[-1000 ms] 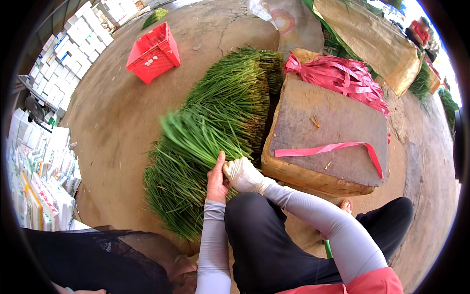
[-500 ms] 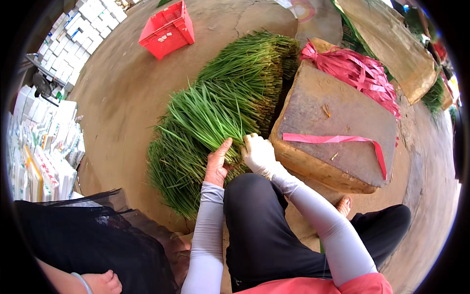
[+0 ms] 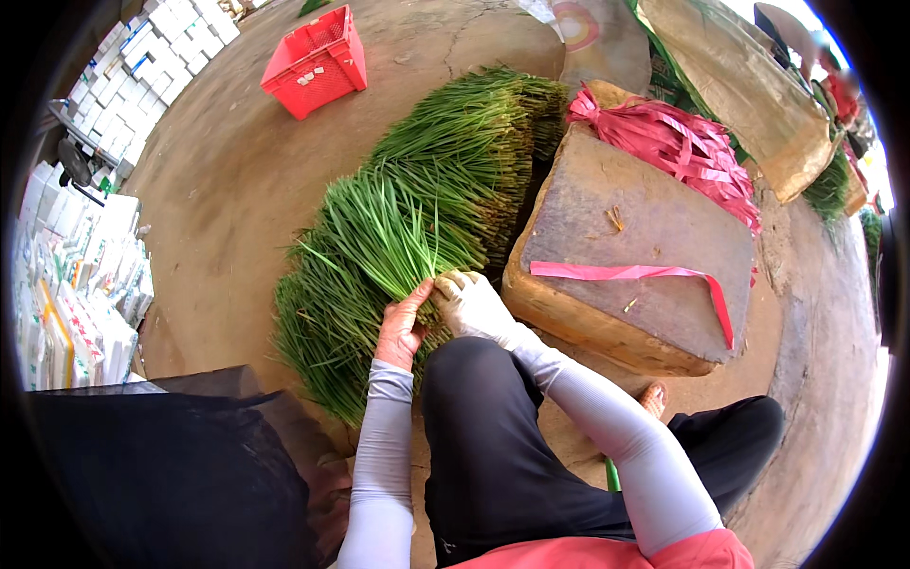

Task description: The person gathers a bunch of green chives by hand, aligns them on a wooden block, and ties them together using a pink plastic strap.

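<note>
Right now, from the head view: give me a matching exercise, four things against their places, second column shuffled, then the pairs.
Things:
1. crate
2. ribbon strip
3. bunch
4. ribbon pile

Places:
A. far end of the block, heaped
B. held by both hands, left and right
C. on the ground, far left
D. lying flat across the block's near part

Pairs: 1-C, 2-D, 3-B, 4-A
</note>
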`<state>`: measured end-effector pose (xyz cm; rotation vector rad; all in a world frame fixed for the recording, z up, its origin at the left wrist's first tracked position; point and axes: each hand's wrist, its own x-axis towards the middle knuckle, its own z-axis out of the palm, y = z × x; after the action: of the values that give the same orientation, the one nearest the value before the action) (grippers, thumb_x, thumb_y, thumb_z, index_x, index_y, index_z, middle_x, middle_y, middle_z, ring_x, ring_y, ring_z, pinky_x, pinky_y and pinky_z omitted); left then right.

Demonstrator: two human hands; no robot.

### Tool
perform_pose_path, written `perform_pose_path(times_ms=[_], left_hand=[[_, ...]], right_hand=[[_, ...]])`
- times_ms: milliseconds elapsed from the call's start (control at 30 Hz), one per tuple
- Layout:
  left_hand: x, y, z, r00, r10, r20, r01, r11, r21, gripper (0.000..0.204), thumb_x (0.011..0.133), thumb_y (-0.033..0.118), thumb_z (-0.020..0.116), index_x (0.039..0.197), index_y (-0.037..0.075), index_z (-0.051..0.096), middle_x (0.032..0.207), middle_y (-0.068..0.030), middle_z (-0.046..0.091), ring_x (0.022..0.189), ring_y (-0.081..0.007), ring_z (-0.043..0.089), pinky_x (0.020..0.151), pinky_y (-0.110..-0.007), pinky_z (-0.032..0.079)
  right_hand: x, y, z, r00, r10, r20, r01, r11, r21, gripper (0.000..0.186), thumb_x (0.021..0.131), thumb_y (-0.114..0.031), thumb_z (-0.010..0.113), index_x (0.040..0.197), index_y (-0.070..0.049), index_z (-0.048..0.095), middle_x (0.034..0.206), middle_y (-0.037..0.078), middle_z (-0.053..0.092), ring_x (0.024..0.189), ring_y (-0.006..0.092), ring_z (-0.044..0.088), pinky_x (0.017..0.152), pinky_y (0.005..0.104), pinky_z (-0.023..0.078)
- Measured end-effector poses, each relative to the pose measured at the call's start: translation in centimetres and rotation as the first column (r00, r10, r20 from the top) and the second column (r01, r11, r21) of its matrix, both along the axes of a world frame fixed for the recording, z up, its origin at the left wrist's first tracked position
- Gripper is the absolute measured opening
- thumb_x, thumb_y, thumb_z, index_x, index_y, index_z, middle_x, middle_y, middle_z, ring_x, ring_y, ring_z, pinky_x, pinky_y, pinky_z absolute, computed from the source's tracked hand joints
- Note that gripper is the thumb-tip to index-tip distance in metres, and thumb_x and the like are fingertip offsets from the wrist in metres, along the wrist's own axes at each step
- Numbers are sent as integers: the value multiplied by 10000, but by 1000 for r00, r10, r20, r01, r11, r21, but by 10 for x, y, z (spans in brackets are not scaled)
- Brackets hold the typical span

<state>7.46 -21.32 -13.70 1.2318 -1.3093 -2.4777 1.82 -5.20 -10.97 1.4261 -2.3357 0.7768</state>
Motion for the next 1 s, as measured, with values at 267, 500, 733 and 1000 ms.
perform_pose_path(times_ms=[267,500,733,1000], left_hand=[[7,-1,10,999,-35,6,35,999,-8,234,719,62,780,932,-4,711,891,-75,702,785,-203,659,731,-346,526],[12,-10,24,991,-122,56,129,984,-124,152,723,31,742,853,-44,715,821,-108,706,645,-198,667,581,-307,548],[18,-18,29,967,-247,60,253,959,-125,192,778,115,700,901,-32,703,886,-105,712,659,-191,661,569,-308,550],[15,-15,31,982,-173,80,182,975,-124,154,720,39,721,840,-56,705,806,-121,704,639,-220,670,580,-322,553]], right_hand=[[1,20,-4,991,95,95,-86,992,-98,324,781,-201,643,1090,-104,664,1113,66,632,1066,255,590,988,443,408],[-1,12,-16,998,55,8,-55,998,12,333,738,-176,655,1068,-134,676,1099,44,624,1107,233,572,993,448,407],[-8,17,-7,999,29,22,-29,999,-36,298,706,-146,628,997,-112,685,1103,76,624,1104,262,569,997,463,402],[-13,9,-10,963,255,87,-258,966,23,323,765,-157,615,1071,-72,674,1308,87,572,1208,294,537,950,430,458]])
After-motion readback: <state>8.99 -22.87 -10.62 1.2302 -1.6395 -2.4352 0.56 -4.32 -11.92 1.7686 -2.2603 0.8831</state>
